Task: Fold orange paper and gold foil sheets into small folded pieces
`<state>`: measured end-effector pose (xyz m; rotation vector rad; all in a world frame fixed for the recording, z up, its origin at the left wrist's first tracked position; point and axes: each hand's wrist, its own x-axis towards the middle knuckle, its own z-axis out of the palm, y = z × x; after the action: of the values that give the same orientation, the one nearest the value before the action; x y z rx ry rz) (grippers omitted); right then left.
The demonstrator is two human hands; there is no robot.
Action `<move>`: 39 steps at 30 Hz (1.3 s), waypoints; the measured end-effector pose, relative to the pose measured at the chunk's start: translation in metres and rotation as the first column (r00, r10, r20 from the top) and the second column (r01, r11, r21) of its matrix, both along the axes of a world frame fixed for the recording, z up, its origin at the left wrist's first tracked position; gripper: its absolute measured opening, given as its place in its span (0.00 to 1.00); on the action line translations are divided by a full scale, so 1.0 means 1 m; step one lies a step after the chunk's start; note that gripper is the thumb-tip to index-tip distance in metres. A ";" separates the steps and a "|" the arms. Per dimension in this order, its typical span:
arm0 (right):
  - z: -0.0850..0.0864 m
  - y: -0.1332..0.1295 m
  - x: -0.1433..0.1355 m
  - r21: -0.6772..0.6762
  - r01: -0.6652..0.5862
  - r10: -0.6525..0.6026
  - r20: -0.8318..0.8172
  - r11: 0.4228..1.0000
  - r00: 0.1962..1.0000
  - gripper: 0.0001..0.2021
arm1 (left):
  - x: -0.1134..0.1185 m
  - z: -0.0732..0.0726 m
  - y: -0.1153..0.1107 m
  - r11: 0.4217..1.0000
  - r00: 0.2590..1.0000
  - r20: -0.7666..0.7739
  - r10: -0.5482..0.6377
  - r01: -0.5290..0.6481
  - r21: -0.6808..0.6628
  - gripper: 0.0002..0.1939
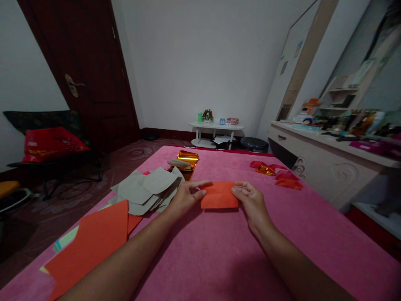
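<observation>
A small rectangle of orange paper [219, 196], with a faint crease across it, is held between my two hands just over the pink tablecloth [200, 251]. My left hand [188, 195] pinches its left edge between thumb and fingers. At the right edge, the thumb and fingertips of my right hand [252, 202] grip the paper. Left of my left hand lies a loose pile of grey paper pieces [147, 186]. Larger orange sheets [97, 238] rest nearer to me, partly behind my left forearm, over some pale green and yellow sheets [67, 238].
A roll of gold foil [188, 157] lies beyond the grey pile. Red and gold folded paper pieces [266, 169] sit at the table's far right. A cluttered dresser [326, 146] stands on the right, a chair with a red bag [53, 144] on the left.
</observation>
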<state>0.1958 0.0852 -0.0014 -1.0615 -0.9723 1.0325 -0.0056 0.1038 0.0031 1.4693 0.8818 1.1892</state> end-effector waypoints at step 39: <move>0.003 -0.010 -0.009 0.043 -0.168 0.168 0.022 0.985 0.986 0.15 | 0.015 0.005 -0.015 0.953 0.925 0.331 0.186 -0.088 -0.290 0.35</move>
<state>0.1871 0.0750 0.0015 -0.9662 -1.1099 1.1346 0.0094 0.0892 0.0077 0.9446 0.8664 1.3286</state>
